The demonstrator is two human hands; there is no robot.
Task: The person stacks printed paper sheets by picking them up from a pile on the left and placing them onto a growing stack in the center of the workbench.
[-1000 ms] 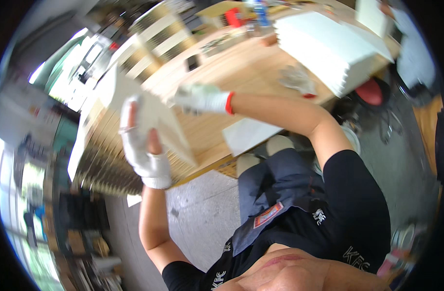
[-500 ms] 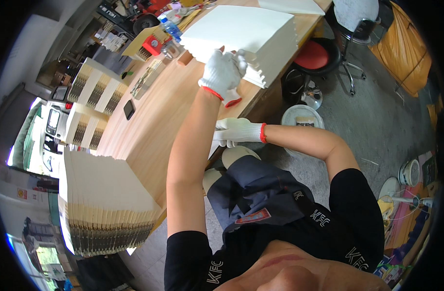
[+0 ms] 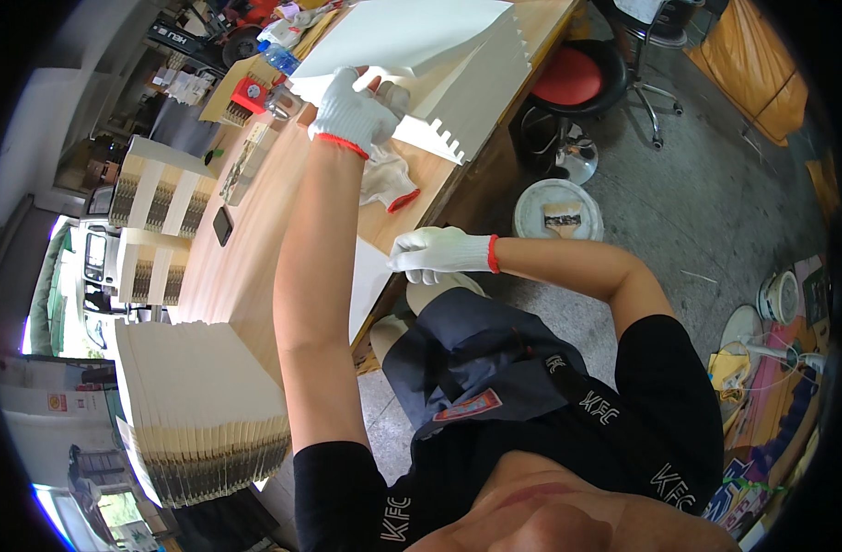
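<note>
1. We see the big stack of white notched paper sheets (image 3: 458, 83) at the far end of the long wooden workbench (image 3: 246, 267) — its top sheet is lifted, and a careless pull could crease it or drag the pile askew.
2. Our gloved left hand (image 3: 352, 115) pinches that top sheet's near edge; a slack grip could let it slip.
3. Our gloved right hand (image 3: 439, 255), fingers loosely together, rests on a loose white sheet (image 3: 368, 285) overhanging the bench edge — it could slide off.

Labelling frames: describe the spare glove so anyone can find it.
On the long wooden workbench, look just below the notched white sheet stack. The spare glove lies crumpled and unworn beside the left hand; both hands wear theirs.
</note>
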